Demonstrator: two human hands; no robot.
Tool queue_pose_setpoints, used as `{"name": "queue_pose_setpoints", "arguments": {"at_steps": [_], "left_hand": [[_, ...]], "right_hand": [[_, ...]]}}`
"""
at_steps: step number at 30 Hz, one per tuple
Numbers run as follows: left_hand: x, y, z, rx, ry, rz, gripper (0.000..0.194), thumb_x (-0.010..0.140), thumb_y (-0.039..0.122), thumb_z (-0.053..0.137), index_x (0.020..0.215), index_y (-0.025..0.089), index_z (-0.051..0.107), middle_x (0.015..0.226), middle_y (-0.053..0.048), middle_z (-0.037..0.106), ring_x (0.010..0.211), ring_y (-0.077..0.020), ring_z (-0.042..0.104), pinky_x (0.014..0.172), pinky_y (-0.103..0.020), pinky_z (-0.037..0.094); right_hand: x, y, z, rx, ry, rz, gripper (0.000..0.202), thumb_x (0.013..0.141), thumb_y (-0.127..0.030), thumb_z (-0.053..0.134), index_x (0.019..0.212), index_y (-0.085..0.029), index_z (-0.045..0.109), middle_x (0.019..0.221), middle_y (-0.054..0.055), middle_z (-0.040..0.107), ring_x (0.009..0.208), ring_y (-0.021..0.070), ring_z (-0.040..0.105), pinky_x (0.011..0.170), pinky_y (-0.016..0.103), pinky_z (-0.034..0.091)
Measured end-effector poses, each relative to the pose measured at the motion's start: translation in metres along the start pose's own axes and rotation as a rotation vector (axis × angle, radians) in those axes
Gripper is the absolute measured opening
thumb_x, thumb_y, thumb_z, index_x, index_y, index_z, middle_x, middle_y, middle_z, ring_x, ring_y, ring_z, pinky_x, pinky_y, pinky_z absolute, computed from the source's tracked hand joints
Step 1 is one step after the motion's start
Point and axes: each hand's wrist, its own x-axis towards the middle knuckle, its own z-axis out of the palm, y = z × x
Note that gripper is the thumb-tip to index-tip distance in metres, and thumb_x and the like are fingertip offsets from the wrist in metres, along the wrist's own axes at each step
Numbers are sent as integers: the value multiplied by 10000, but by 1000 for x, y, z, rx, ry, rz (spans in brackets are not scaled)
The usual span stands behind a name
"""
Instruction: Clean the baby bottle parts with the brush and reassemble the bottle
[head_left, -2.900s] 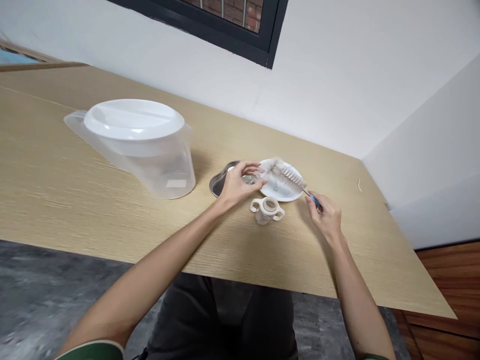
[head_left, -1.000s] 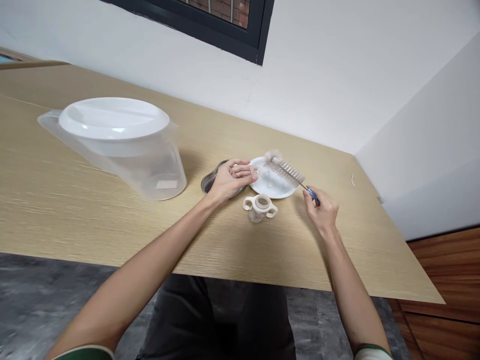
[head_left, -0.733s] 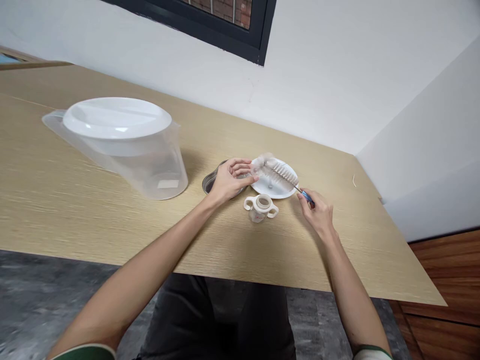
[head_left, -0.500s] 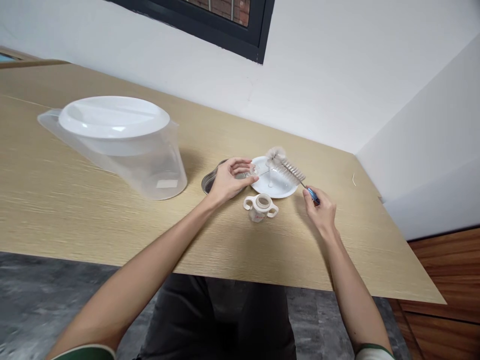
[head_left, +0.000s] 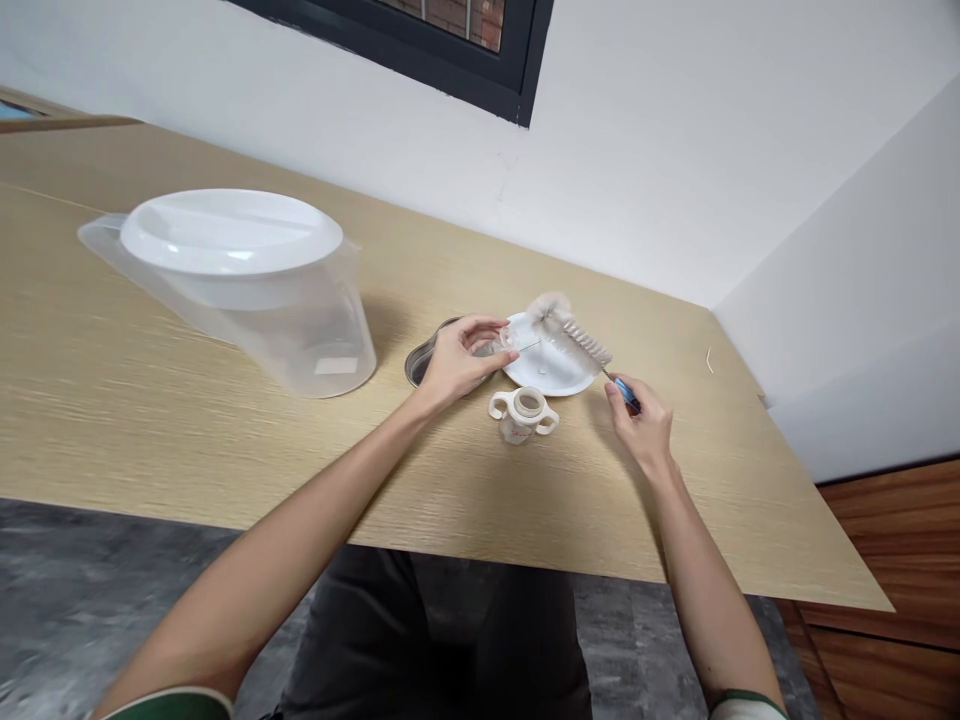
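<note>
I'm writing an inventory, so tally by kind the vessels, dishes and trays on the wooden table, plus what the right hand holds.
Lidded translucent plastic pitcher: 1
Silver metal tray with a curved rim: 1
Shallow white rounded plate: 1
Cream two-handled bottle: 1
Blue-handled bristle brush in the right hand: 1
Total: 5

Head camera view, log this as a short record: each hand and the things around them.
Left hand: holds a small clear piece, too small to identify
Right hand: grips a brush by its blue handle
Brush: bristles over the white plate
Cup: two handles, open top, upright, on the plate's near side
Metal tray: partly hidden by the left hand
Pitcher: translucent, white lid on
Surface: pale wood-grain table
</note>
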Motion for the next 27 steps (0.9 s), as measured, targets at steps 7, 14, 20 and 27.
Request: {"name": "queue_pose_setpoints", "arguments": {"at_steps": [7, 14, 20, 27], "left_hand": [[2, -2, -2, 58, 1, 45, 535, 580, 361, 940, 1030, 147, 746, 1122, -118, 759, 1035, -246, 698, 1033, -429, 534], [4, -5, -2, -21, -28, -4, 569, 582, 364, 940, 1056, 155, 703, 1193, -124, 742, 1039, -236, 701, 1002, -421, 549], [2, -5, -3, -67, -91, -13, 606, 627, 391, 933, 1137, 139, 723, 1216, -143, 739, 1037, -232, 705, 993, -394, 535], [2, 4, -2, -162, -113, -110, 693, 654, 500, 915, 1209, 138, 714, 1150, -142, 755, 1025, -222, 695, 938, -350, 523]], "right_hand": [[0, 8, 0, -50, -48, -46, 272, 985, -397, 600, 1044, -185, 758, 996, 92, 806, 824, 204, 763, 710, 307, 589], [-1, 2, 0, 2, -13, -86, 235, 974, -368, 624, 1040, -187, 758, 958, 88, 806, 791, 197, 760, 716, 304, 599], [2, 6, -5, -36, 8, -129, 202, 969, -331, 636, 1030, -179, 754, 960, 89, 809, 788, 192, 764, 690, 293, 591], [3, -2, -8, -2, 67, -168, 160, 954, -278, 659, 1020, -161, 746, 897, 80, 802, 707, 164, 740, 640, 263, 571]]}}
